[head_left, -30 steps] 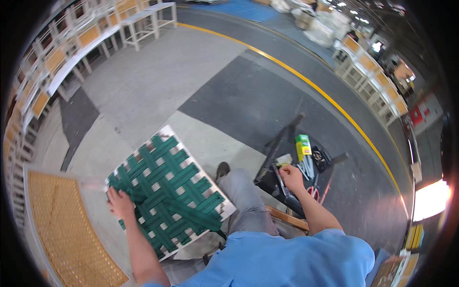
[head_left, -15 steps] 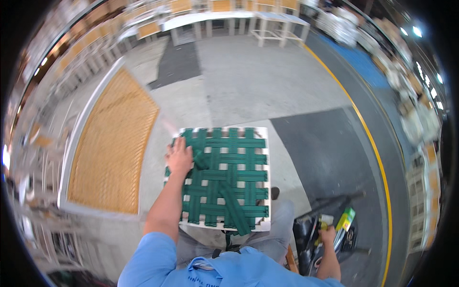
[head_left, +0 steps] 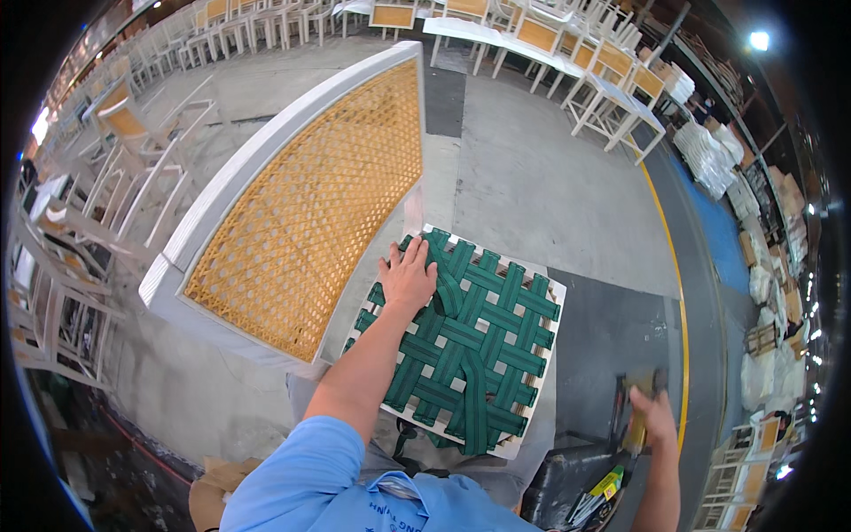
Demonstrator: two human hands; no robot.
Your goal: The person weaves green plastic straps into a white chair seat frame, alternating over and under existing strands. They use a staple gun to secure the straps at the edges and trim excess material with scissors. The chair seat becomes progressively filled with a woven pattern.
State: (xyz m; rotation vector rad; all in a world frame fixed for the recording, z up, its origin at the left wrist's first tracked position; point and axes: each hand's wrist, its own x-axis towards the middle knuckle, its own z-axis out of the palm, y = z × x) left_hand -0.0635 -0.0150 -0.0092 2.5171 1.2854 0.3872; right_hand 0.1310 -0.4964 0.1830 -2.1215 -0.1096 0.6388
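Observation:
A square white seat frame (head_left: pixel 551 293) woven with green webbing straps (head_left: pixel 474 341) rests on my lap. My left hand (head_left: pixel 408 277) lies flat on its upper left corner, fingers spread, pressing the straps. My right hand (head_left: pixel 653 415) is off to the lower right, closed around a yellowish tool (head_left: pixel 640 410) that is blurred. Below that hand sits a dark cart (head_left: pixel 576 479) holding a green and yellow item (head_left: pixel 605 486).
A large white panel with orange cane mesh (head_left: pixel 310 204) stands right beside the seat frame on my left. White chairs with cane seats (head_left: pixel 603 71) line the far side and left (head_left: pixel 80 204). A yellow floor line (head_left: pixel 678 293) runs along the right. Cardboard (head_left: pixel 208 501) lies at lower left.
The view has swung left, bringing the cane panel up beside the seat frame. My left hand stays on the frame's corner. My right hand has lifted from the cart with the tool.

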